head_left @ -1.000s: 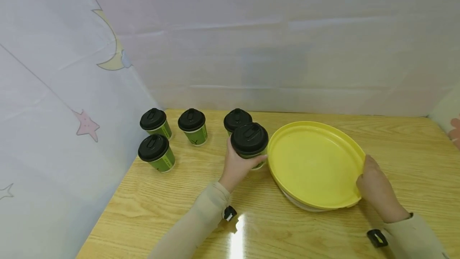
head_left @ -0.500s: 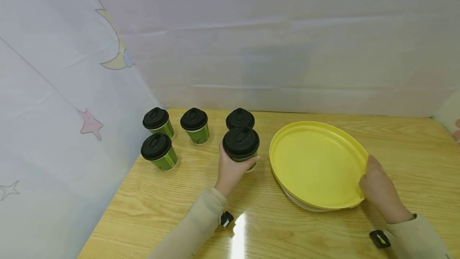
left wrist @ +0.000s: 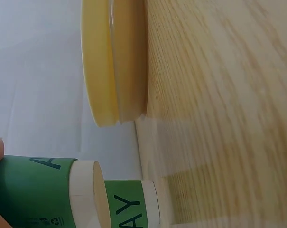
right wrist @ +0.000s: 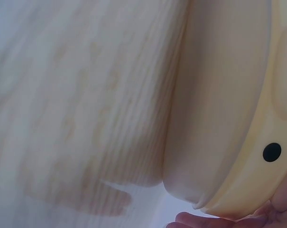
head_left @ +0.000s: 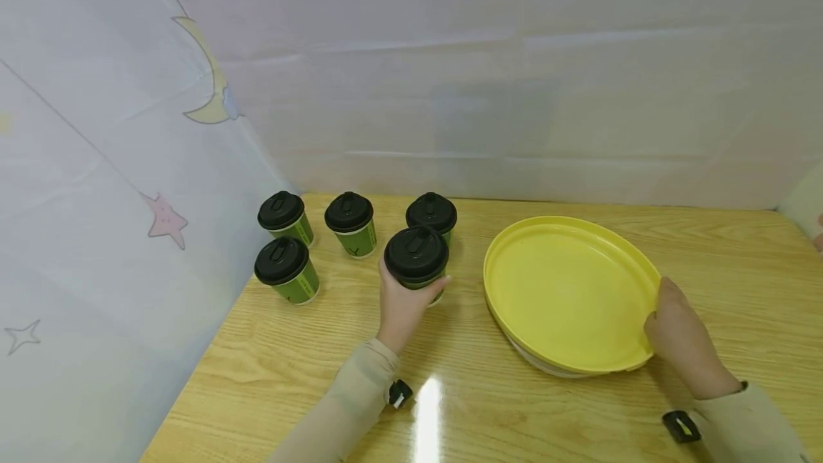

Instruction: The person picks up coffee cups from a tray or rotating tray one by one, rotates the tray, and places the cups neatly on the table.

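My left hand [head_left: 400,313] grips a green paper cup [head_left: 416,256] with a black lid, thumb and fingers round its sleeve. Seen from the left wrist, the underside of this held cup [left wrist: 34,190] shows, so it is off the table. Behind it stands another lidded paper cup [head_left: 432,211], partly hidden. To the right lies a round yellow tray [head_left: 572,291] on a pale base; nothing is on its top. My right hand [head_left: 683,338] holds the tray's right rim. In the right wrist view, curled fingers [right wrist: 205,221] are at the yellow rim [right wrist: 243,190], above the pale base [right wrist: 214,95].
Three more lidded green cups stand at the left: a back one [head_left: 283,211], a front one [head_left: 286,270] and one to their right [head_left: 352,223]. The wooden table [head_left: 308,377] meets a printed cloth wall [head_left: 398,77] at the back and left.
My left hand has carried the held cup leftward, away from the yellow tray. My right hand stays on the tray's rim, and the other cups stand as before.
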A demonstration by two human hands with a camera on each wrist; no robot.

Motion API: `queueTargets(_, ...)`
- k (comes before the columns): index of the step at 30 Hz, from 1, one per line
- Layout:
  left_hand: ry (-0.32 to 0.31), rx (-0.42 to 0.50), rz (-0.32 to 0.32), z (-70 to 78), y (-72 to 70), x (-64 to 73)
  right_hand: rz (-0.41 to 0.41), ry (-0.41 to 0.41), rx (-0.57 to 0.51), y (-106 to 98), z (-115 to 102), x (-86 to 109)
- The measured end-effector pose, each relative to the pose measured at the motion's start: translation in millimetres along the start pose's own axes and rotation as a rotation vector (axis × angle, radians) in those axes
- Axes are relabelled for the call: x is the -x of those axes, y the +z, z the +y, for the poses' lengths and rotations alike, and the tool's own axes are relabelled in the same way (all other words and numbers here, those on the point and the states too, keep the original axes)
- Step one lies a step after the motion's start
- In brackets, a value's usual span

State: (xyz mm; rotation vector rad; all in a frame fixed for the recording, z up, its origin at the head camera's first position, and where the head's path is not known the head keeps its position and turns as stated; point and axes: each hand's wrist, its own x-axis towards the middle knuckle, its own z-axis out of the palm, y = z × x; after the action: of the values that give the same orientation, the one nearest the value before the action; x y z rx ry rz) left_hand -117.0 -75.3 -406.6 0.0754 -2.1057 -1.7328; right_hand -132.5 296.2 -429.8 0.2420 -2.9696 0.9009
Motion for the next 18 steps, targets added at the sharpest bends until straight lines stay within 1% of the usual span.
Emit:
queueTargets(12,-0.016,0.050,0.009,1.0,-5.3,-0.2,-0.012,0.003,-0.007,-0.3,0.8,-0.3)
queueTargets(18,-0.042,0.070,0.016,-3.2,-8.7,0.8,-0.022,-0.003,-0.018,-0.3,2.8,-0.9)
